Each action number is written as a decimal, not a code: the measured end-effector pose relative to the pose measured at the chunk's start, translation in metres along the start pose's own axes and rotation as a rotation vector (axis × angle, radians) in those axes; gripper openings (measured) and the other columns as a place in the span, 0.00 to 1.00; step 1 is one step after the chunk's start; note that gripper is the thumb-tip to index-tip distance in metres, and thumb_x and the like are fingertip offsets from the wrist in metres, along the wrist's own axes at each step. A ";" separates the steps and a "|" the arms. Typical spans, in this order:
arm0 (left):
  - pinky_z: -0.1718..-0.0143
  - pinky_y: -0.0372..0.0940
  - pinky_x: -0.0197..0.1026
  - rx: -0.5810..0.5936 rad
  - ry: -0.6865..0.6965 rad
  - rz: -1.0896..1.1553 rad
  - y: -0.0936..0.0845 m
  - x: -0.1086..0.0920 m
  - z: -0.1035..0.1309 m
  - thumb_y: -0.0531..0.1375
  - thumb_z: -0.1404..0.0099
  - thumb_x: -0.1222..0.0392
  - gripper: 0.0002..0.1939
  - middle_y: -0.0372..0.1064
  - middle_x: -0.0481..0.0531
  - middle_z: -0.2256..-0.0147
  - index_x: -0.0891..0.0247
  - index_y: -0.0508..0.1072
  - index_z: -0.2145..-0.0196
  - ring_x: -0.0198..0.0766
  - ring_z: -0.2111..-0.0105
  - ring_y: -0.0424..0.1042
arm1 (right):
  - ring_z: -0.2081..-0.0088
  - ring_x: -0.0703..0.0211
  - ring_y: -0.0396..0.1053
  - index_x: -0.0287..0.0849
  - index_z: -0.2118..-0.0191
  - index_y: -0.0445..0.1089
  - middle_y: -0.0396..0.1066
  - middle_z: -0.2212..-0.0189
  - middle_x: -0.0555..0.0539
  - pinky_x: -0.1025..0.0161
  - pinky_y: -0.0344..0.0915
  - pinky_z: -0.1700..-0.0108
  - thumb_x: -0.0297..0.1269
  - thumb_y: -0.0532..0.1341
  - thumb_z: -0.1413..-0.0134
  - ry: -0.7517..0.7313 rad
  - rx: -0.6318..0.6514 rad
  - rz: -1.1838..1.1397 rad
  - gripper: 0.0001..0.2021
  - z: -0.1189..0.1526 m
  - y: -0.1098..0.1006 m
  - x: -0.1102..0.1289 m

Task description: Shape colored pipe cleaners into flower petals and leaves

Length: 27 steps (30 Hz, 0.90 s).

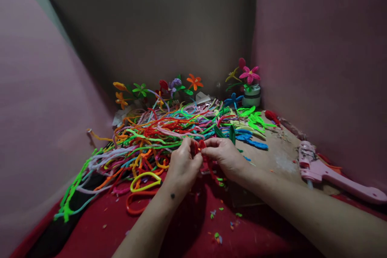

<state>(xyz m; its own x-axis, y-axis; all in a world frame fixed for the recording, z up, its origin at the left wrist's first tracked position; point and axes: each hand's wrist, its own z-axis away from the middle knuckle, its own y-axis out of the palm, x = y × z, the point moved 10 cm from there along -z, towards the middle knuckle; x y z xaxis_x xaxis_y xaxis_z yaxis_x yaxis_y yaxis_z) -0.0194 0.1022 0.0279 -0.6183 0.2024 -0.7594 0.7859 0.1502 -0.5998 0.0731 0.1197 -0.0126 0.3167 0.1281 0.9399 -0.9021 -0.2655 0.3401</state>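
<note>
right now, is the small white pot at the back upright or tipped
Upright: the pot stands with straight sides, and the pink flower rises above it.

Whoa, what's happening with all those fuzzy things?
The left hand and right hand are pinching a red fuzzy piece between them. Just past them lies a big tangled pile of colorful fuzzy stems. Behind that stand fuzzy flowers, including an orange one and a pink one. A pink glue gun lies off to the right.

Red cloth [187, 225] bears piled, multicoloured fuzzy stems [169, 129].
</note>
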 end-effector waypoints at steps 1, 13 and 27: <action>0.82 0.56 0.32 0.000 -0.001 0.005 0.000 0.001 0.000 0.52 0.48 0.67 0.05 0.61 0.41 0.81 0.60 0.60 0.73 0.30 0.84 0.62 | 0.83 0.67 0.60 0.38 0.77 0.66 0.63 0.84 0.54 0.68 0.58 0.81 0.28 0.59 0.66 0.018 0.003 -0.007 0.04 0.000 0.000 -0.002; 0.75 0.63 0.35 0.110 0.126 0.282 -0.005 -0.020 0.000 0.54 0.41 0.59 0.04 0.65 0.45 0.79 0.62 0.64 0.69 0.32 0.79 0.67 | 0.83 0.67 0.59 0.36 0.80 0.69 0.66 0.85 0.52 0.68 0.56 0.79 0.25 0.57 0.71 -0.026 -0.025 -0.113 0.06 -0.005 -0.006 0.010; 0.70 0.58 0.36 0.126 0.483 -0.548 -0.005 -0.050 0.014 0.51 0.40 0.65 0.05 0.63 0.50 0.72 0.63 0.65 0.72 0.34 0.72 0.63 | 0.81 0.67 0.61 0.35 0.77 0.72 0.68 0.82 0.50 0.67 0.58 0.76 0.26 0.59 0.69 -0.014 0.000 0.057 0.07 -0.003 -0.004 0.006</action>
<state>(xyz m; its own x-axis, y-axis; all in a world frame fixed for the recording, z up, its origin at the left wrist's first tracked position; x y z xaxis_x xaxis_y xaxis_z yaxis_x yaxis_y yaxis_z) 0.0075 0.0782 0.0651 -0.8264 0.5384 -0.1650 0.3410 0.2453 -0.9075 0.0782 0.1245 -0.0082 0.2684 0.0995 0.9582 -0.9188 -0.2725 0.2856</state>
